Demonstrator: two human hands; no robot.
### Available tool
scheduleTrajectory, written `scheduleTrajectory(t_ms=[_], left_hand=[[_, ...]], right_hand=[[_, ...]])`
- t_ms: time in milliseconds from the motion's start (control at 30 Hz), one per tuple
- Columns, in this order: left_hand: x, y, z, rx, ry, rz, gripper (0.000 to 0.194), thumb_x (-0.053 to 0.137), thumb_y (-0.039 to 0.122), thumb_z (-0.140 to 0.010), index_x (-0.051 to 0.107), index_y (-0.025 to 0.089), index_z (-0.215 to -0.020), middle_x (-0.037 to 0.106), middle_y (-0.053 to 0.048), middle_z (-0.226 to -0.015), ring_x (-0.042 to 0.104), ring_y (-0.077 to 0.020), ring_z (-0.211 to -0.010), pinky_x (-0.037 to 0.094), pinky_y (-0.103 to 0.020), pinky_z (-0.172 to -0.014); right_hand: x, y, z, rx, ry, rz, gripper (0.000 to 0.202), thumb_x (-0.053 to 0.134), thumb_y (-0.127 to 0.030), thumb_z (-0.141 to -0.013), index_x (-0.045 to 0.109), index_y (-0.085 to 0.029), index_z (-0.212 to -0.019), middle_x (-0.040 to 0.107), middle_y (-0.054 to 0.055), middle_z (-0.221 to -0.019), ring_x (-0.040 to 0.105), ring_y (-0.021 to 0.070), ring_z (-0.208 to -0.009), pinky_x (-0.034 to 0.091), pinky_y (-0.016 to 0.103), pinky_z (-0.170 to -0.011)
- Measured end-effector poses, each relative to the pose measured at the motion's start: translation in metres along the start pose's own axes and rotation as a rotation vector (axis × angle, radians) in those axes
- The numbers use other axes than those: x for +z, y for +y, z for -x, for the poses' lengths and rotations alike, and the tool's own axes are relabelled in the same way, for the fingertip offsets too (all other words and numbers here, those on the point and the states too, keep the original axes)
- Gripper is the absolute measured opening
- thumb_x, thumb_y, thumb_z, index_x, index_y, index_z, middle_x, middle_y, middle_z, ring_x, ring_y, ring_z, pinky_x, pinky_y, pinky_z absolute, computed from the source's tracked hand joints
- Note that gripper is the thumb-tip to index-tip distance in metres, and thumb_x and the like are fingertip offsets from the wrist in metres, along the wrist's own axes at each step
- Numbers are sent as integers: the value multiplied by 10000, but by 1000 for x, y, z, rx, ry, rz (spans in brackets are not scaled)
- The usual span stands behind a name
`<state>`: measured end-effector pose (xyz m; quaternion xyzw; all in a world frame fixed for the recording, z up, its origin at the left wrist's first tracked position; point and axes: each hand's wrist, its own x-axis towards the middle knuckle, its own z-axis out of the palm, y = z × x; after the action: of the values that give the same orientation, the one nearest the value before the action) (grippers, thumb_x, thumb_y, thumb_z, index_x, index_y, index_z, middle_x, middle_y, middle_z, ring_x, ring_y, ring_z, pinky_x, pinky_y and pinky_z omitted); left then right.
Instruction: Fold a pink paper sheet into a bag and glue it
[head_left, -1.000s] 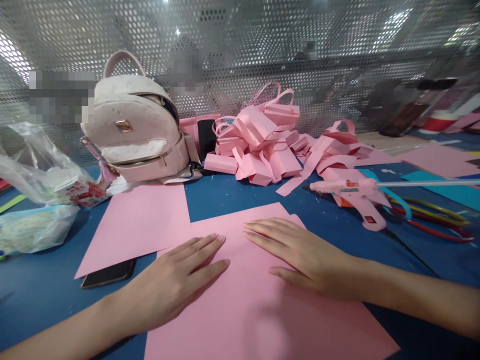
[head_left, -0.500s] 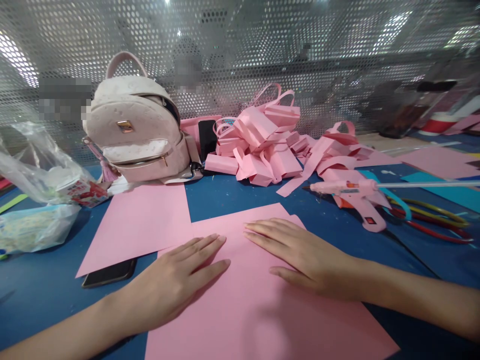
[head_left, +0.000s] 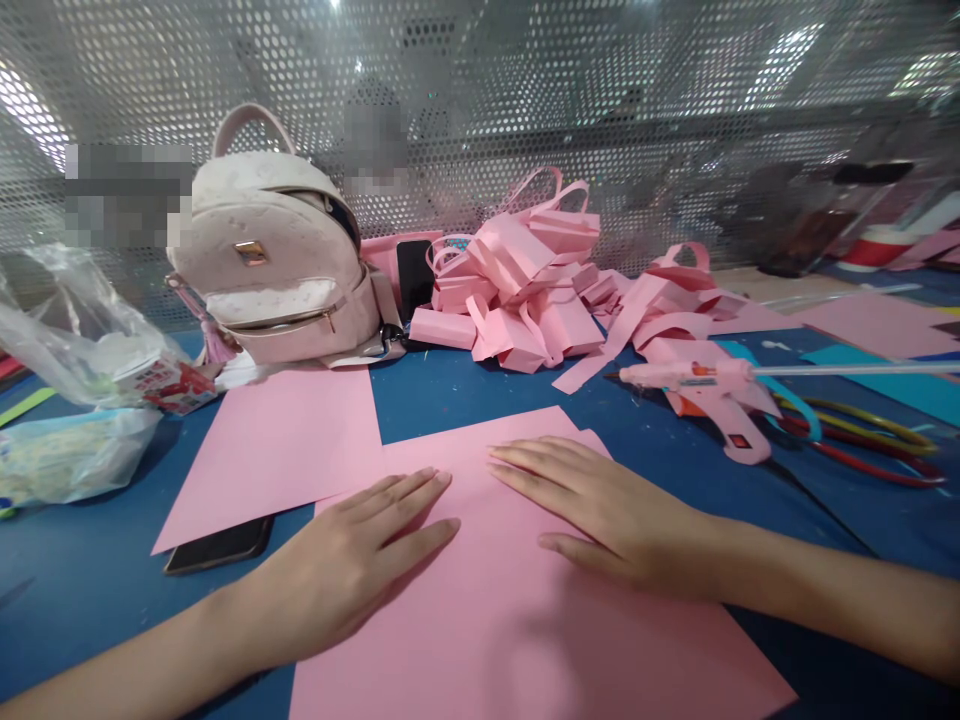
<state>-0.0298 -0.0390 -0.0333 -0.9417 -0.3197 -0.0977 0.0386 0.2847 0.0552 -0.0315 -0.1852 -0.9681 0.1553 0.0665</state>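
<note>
Large pink paper (head_left: 480, 620) lies flat on the blue table in front of me. My left hand (head_left: 352, 560) rests on its left part, palm down, fingers stretched and holding nothing. On the right part lies my right hand (head_left: 615, 510), also flat with its fingers and thumb extended. The fingertips of the two hands point toward each other with a gap between them. Another pink sheet (head_left: 285, 450) lies to the upper left, partly covering a dark phone (head_left: 221, 548). An edge of a further pink piece shows beyond my right hand.
A pale backpack (head_left: 277, 260) stands at the back left, beside plastic bags (head_left: 82, 455). Folded pink paper pieces (head_left: 517, 270) are heaped at the back. On the right lie a pink glue gun (head_left: 697, 385) with its cord and red and yellow-handled tools (head_left: 877, 440).
</note>
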Motion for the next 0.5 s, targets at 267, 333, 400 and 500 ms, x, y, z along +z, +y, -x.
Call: scheduleTrajectory(t_ms=[267,333,400,500], left_hand=[[0,0,1,-12,0,9,476,410,126,-1037,438,176,-1509,394,-184,-1591,437,-324,-1441,486,-501,-1112],[1,0,0,-11,-2,1,475,409,131,-1038,436,176,-1510,389,-184,-1593,436,-323,-1442,489,-499,-1109],[1,0,0,-6,-6,-8,470,400,128,-1039,443,165,-1505,394,-192,-1588,442,-329,-1437,498,-505,-1099],[1,0,-1,-2,-12,-11,464,397,119,-1037,452,152,-1497,400,-204,-1582,441,-336,-1436,499,-512,-1097]], right_hand=[[0,0,-1,-4,15,-2,639,486,-469,-1026,335,-199,-1584,398,124,-1605,371,292,-1471,296,522,-1220],[0,0,-1,-1,9,0,640,486,-468,-1026,334,-194,-1584,392,126,-1607,365,293,-1474,292,526,-1221],[-1,0,-1,-2,3,2,638,481,-469,-1027,342,-183,-1580,390,129,-1608,364,294,-1475,295,533,-1219],[-1,0,-1,0,-6,3,633,477,-465,-1029,348,-176,-1576,388,130,-1609,365,292,-1474,296,532,-1218]])
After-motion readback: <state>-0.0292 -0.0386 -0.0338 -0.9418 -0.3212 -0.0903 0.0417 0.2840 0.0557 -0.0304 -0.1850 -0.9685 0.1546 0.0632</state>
